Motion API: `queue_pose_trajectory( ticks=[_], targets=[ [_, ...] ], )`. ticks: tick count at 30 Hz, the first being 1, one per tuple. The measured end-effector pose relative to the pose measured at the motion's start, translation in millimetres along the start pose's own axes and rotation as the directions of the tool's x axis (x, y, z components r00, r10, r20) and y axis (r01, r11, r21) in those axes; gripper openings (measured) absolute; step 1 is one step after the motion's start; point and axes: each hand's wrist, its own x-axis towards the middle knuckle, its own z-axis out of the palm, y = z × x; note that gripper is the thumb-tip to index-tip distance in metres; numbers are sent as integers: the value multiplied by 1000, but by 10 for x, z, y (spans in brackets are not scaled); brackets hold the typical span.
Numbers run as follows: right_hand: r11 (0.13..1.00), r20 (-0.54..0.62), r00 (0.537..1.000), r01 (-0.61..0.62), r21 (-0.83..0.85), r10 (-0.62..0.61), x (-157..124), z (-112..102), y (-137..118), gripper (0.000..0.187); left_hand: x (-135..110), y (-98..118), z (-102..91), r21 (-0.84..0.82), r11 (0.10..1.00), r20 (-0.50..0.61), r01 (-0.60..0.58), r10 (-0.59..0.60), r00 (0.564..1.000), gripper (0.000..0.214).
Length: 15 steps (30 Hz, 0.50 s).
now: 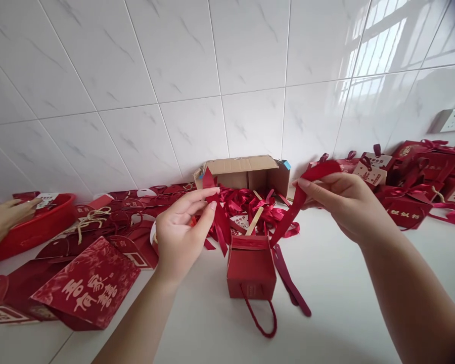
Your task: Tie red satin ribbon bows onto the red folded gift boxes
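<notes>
A small red gift box (251,266) with a cord handle stands on the white counter between my arms. My left hand (182,230) pinches one end of a dark red ribbon (220,222) above and left of the box. My right hand (341,199) pinches the other end of the ribbon (298,199), raised to the right of the box. The ribbon runs down from each hand toward the box top. A wooden stick (255,220) pokes up just behind the box.
An open cardboard box (246,173) with loose red ribbons spilling out stands against the tiled wall. Flat red boxes (89,283) lie at left, finished red boxes (413,187) at right. Another person's hand (3,215) reaches a red basket (34,225) at far left.
</notes>
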Motion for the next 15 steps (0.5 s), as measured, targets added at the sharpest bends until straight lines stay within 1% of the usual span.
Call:
queue_pose_trajectory(
  ticks=[3, 7, 10, 13, 15],
  targets=[
    [1000, -12, 1000, 11, 1, -11, -10, 15, -3, 27, 0, 17, -17, -3, 1000, -20, -18, 18, 1000, 27],
    [1000, -7, 1000, 28, -12, -28, -28, 10, -8, 26, 8, 24, -20, -39, 996, -58, -81, 78, 995, 21],
    [998, -53, 997, 51, -26, -52, -40, 9, -14, 27, -2, 40, -18, -92, 992, -86, -89, 81, 993, 19],
    [995, -98, 991, 97, 25, -94, -47, 17, -31, 28, -18, 46, -24, -103, 991, -101, -80, 69, 992, 22],
    [990, -81, 991, 113, 84, -106, -48, 24, -47, 31, -20, 37, -30, -120, 989, -115, -88, 75, 991, 25]
  ],
)
